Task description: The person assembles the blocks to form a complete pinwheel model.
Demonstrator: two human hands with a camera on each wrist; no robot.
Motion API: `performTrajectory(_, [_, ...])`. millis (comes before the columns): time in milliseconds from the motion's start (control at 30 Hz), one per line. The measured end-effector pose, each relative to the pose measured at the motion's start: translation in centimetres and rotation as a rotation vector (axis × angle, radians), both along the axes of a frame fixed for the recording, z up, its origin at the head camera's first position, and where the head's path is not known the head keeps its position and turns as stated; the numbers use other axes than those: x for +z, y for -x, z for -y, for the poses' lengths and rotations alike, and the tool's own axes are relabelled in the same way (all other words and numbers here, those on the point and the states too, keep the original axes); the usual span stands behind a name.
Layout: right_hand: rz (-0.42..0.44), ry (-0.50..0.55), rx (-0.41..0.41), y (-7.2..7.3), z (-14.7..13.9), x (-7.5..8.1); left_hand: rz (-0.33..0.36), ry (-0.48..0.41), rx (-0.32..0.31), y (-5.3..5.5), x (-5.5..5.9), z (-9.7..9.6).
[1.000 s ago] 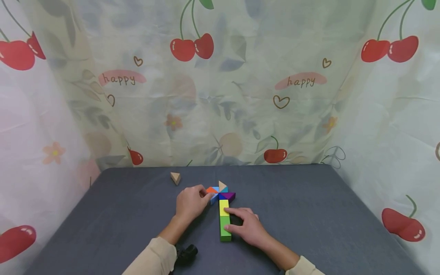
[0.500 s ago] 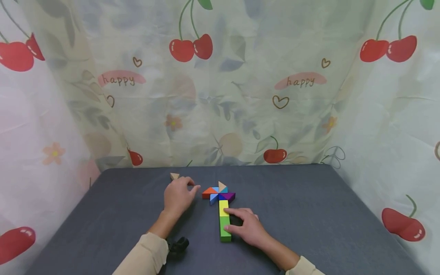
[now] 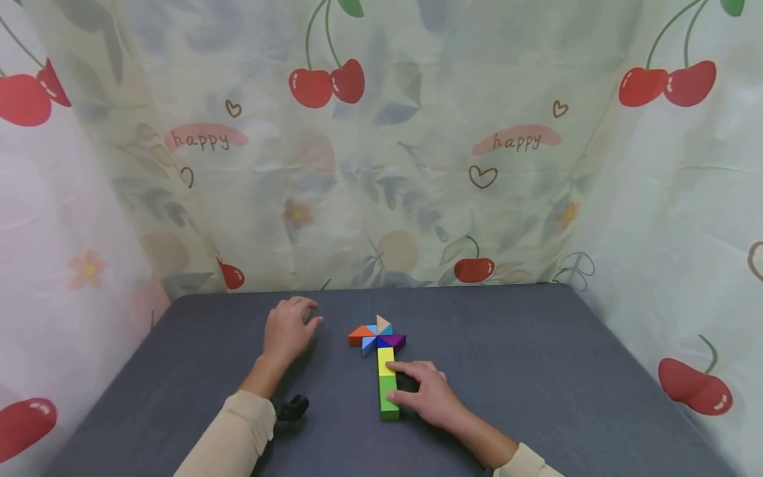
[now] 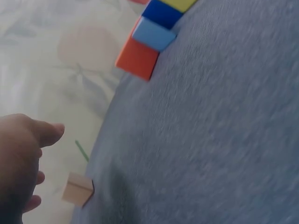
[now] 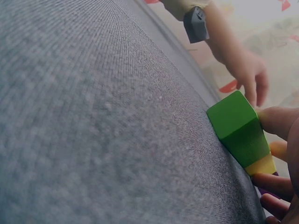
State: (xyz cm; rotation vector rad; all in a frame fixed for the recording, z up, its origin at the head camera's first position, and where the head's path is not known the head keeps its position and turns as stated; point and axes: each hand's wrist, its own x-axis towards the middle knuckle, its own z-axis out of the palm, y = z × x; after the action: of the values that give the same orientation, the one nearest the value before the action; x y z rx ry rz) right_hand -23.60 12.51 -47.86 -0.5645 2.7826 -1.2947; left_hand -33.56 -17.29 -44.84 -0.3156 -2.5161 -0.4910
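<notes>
My left hand [image 3: 289,333] reaches over the far left of the table, fingers relaxed, thumb apart. Just beyond its fingers stands a plain wooden triangular block [image 4: 78,189]; in the head view the hand covers most of it. My right hand [image 3: 434,396] rests beside a stem of two end-to-end blocks. Its index finger touches the yellow block [image 3: 385,360] and its thumb the green block [image 3: 389,399]. Above the stem, triangular blocks form a pinwheel, among them an orange block [image 3: 359,335], a purple block [image 3: 394,341] and a wooden triangle [image 3: 382,324].
A dark grey cloth [image 3: 512,358] covers the table. A printed curtain [image 3: 381,165] with cherries closes off the back and both sides. A black wrist device [image 3: 290,408] sits at the left sleeve.
My left hand has left the orange block and moved left and away to the loose wooden triangular block, which it now mostly covers. The right hand has stayed on the stem.
</notes>
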Motion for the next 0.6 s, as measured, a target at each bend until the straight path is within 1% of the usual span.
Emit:
performTrajectory(133, [-0.005, 0.003, -0.001, 0.1, 0.0, -0.1, 0.023, 0.01, -0.01, 0.8, -0.3, 0.8])
performTrajectory(267, [-0.012, 0.002, 0.0, 0.1, 0.0, -0.1, 0.079, 0.031, -0.033, 1.5, -0.5, 1.6])
performTrajectory(400, [-0.013, -0.003, 0.002, 0.1, 0.0, -0.2, 0.132, 0.089, -0.059, 2.0, -0.6, 2.4])
performTrajectory(600, [-0.028, 0.005, 0.007, -0.1, 0.0, -0.3, 0.218, 0.192, -0.095, 2.7, -0.4, 3.2])
